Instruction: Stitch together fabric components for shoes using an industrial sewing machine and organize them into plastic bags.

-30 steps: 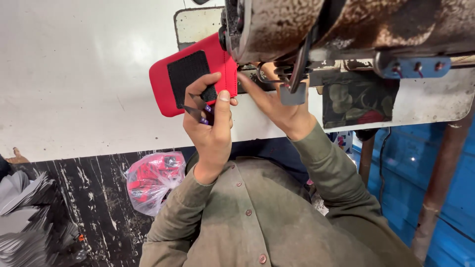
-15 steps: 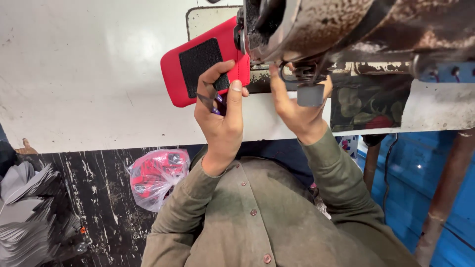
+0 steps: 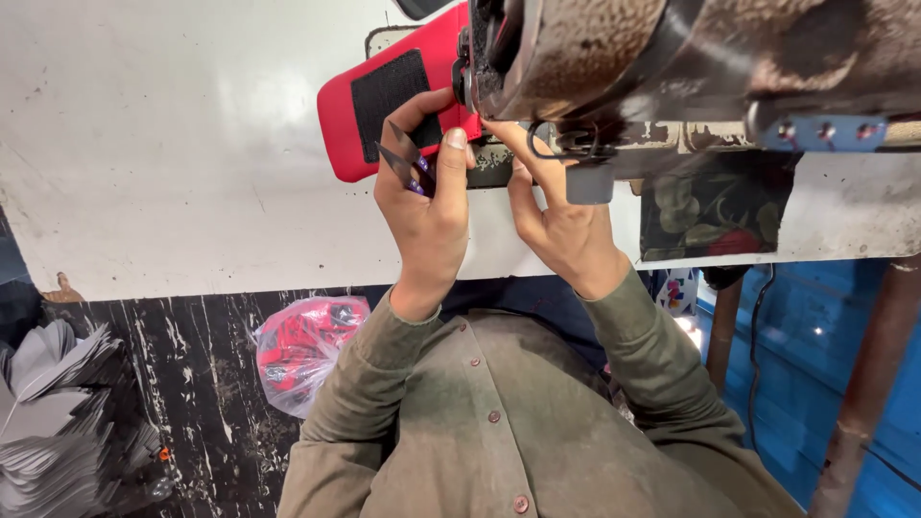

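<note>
A scuffed white worktable stands over dark streaked floor, beside blue panels.

We see the padded piece lying on the table, upper centre of the frame, running under the sewing machine at upper right. Lower left, a plastic bag sits beside stacked sheets.

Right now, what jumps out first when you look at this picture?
The bright red piece with a black patch lies on the white table, tucked under the worn sewing machine at the top. The left hand holds it down, little snips in its fingers, and the right hand is beside the needle. A clear bag of red pieces is below the table.
</note>
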